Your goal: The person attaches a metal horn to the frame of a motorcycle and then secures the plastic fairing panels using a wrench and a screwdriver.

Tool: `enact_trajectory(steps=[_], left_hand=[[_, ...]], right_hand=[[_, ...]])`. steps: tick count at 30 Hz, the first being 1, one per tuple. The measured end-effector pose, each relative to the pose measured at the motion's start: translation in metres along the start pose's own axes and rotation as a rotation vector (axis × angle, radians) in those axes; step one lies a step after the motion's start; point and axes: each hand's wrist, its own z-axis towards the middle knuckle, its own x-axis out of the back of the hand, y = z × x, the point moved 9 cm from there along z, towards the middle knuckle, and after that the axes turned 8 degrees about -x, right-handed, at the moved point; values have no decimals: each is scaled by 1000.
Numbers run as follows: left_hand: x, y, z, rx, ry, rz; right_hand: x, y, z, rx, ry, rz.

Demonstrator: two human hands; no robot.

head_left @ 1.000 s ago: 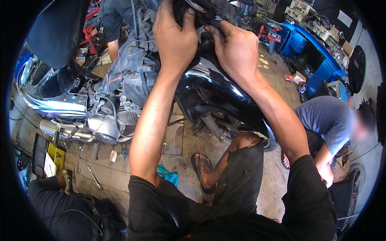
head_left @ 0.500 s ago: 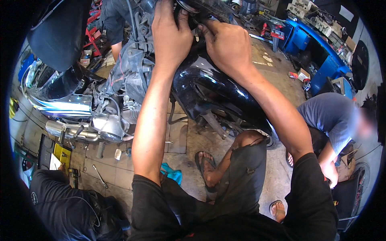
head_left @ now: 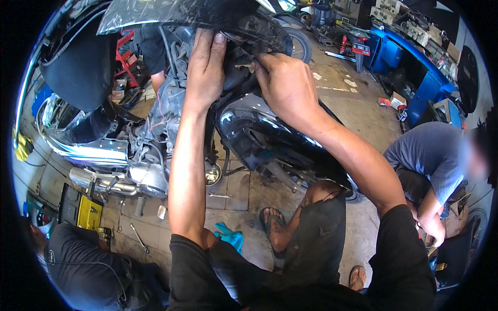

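Observation:
A partly dismantled motor scooter stands before me, with a glossy black front fender [head_left: 280, 122] below my hands. Above them, a dark shiny panel [head_left: 171, 14] crosses the top of the view. My left hand [head_left: 205, 72] reaches up beneath the panel's edge, its fingers stretched out and partly hidden there. Curled in closer, my right hand [head_left: 287, 78] has thumb and fingers pressed together in the shaded area above the fender. Whatever lies between those fingertips is hidden.
A seat [head_left: 78, 70], silver engine parts [head_left: 148, 176] and a yellow toolbox [head_left: 89, 212] are at left. Wrenches [head_left: 139, 238] and a teal cloth [head_left: 229, 237] lie on the floor. Co-workers crouch at lower left [head_left: 85, 267] and right [head_left: 425, 160]. A blue cabinet [head_left: 415, 78] stands far right.
The dark panel has come into view across the top. Both hands appear slightly lower, and the right hand sits a little farther left. The view has also shifted.

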Motion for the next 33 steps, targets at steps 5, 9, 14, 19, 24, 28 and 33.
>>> enact_trajectory(steps=[5,9,14,19,24,28,33], left_hand=[[-2,-5,-1,17,40,42],[0,8,8,-250,21,278],[0,4,8,-336,69,479],[0,-16,13,-238,74,437],[4,-20,6,-161,-9,405],[11,-46,1,63,122,-490],[-2,-30,9,14,19,-121]], right_hand=[[-6,6,1,7,-53,26],[-8,3,2,48,-52,27],[-11,6,1,56,-77,42],[-8,4,3,54,-113,68],[-7,9,2,59,-118,100],[-8,5,2,60,-114,83],[-11,6,0,45,-160,100]])
